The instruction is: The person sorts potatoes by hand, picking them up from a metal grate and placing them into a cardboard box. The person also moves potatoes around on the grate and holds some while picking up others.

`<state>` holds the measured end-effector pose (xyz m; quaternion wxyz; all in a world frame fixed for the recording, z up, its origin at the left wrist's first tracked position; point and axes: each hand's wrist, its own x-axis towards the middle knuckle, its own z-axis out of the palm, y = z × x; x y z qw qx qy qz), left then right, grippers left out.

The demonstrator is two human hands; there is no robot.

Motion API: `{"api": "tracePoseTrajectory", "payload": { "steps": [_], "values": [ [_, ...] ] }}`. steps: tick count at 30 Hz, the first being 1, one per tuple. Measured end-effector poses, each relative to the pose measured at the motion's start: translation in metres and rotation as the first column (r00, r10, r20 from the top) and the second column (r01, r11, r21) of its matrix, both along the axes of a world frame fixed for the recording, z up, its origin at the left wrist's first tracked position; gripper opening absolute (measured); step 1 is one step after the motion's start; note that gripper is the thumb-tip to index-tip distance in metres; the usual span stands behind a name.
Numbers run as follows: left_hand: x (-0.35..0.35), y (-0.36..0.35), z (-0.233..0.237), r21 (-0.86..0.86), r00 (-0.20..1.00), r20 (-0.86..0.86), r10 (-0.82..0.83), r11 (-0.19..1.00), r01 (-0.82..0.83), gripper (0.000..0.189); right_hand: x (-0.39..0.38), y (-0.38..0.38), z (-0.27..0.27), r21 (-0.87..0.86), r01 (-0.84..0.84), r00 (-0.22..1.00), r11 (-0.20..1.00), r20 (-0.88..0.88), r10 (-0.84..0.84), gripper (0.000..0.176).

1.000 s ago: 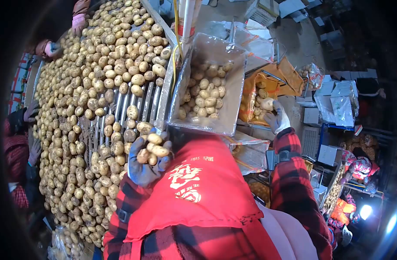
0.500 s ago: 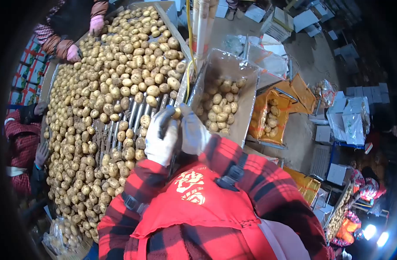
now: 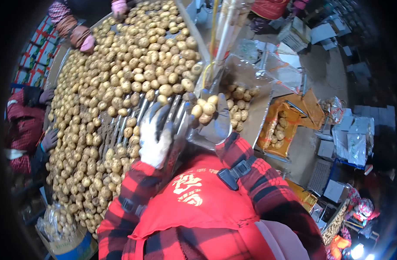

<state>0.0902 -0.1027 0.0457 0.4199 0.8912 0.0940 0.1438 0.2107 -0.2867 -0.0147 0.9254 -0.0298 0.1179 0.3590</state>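
My right hand (image 3: 216, 128), in a grey glove, is cupped palm up around several small potatoes (image 3: 204, 110). It hovers at the near edge of a box lined with clear plastic (image 3: 255, 125) that holds more potatoes. My left hand (image 3: 155, 139), in a white-backed glove, lies palm down with fingers spread over the metal rollers of the sorting table (image 3: 118, 130). It holds nothing and its fingertips are close to loose potatoes (image 3: 166, 90). The table is thick with potatoes (image 3: 103, 86).
Other people's gloved hands work the table at the far end (image 3: 87, 43) and along the left side (image 3: 49, 138). An orange bag of potatoes (image 3: 280, 126) stands right of the box. A white pole and yellow cord (image 3: 220, 34) rise beside the table. A sack of potatoes (image 3: 55, 223) sits at the bottom left.
A second ago my left hand held the potatoes and my right was at the orange bag. The hands met; now my right hand cups the potatoes by the box and my left is empty.
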Motion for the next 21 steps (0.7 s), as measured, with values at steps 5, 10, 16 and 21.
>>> {"api": "tracePoseTrajectory", "payload": {
  "steps": [5,10,16,21],
  "values": [
    [-0.055,0.022,-0.038,-0.095,0.992,-0.114,0.058,0.993,-0.069,0.040,0.077,-0.107,0.019,-0.262,0.263,0.957,0.928,0.192,-0.217,0.041],
    [-0.079,0.012,-0.048,-0.029,0.984,-0.174,0.039,0.999,-0.044,0.041,0.225,-0.229,-0.009,-0.681,0.255,0.950,0.687,0.046,-0.308,0.038],
    [-0.115,0.045,-0.049,0.275,0.938,-0.134,0.319,0.922,-0.274,0.041,0.162,-0.125,0.009,-0.797,0.603,0.755,0.049,0.589,0.289,0.044],
    [-0.177,0.113,-0.031,0.570,0.774,-0.053,0.631,0.656,-0.495,0.039,0.044,0.036,0.007,-0.404,0.755,-0.361,0.516,0.401,0.842,0.058]
  ]
}}
